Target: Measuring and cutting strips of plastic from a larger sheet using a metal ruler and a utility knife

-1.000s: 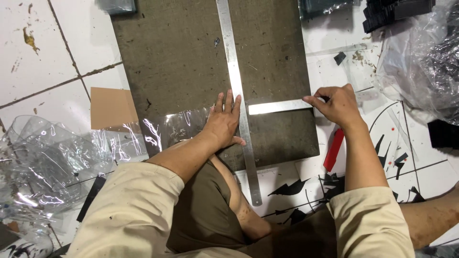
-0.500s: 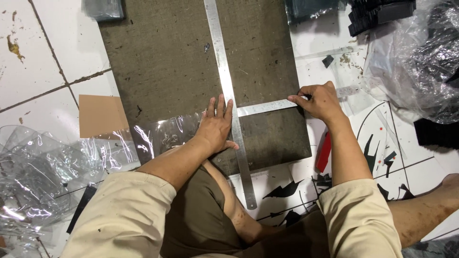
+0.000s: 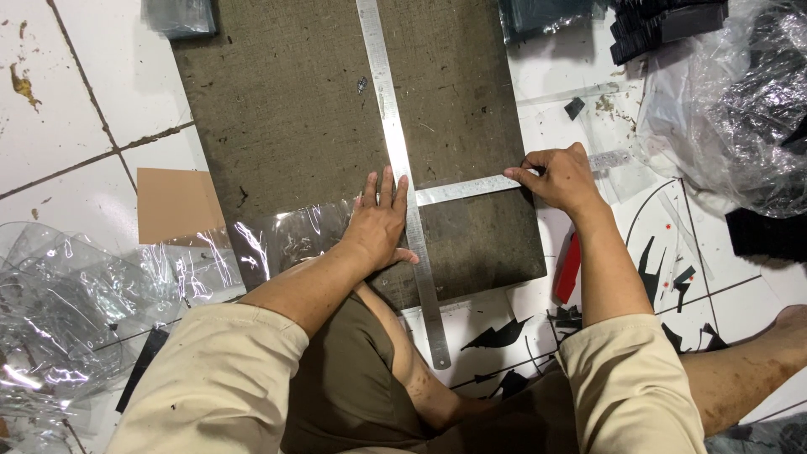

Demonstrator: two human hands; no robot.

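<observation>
A: Far left, crumpled clear plastic [image 3: 76, 311] on the tiles, a brown card [image 3: 174, 204] beside the board [image 3: 294, 109].

B: Left hand [image 3: 380, 223] flat, fingers spread, pressing the sheet [image 3: 294, 235] against the long ruler [image 3: 402, 168].

A: The short ruler [image 3: 458, 189] lies crosswise on the board; the right hand [image 3: 561, 178] pinches its end (blade hidden, if any).

B: Red strip [image 3: 569, 267] under that forearm, black scraps [image 3: 668, 25] top right, and a plastic bag [image 3: 723, 101] holding dark pieces.
</observation>
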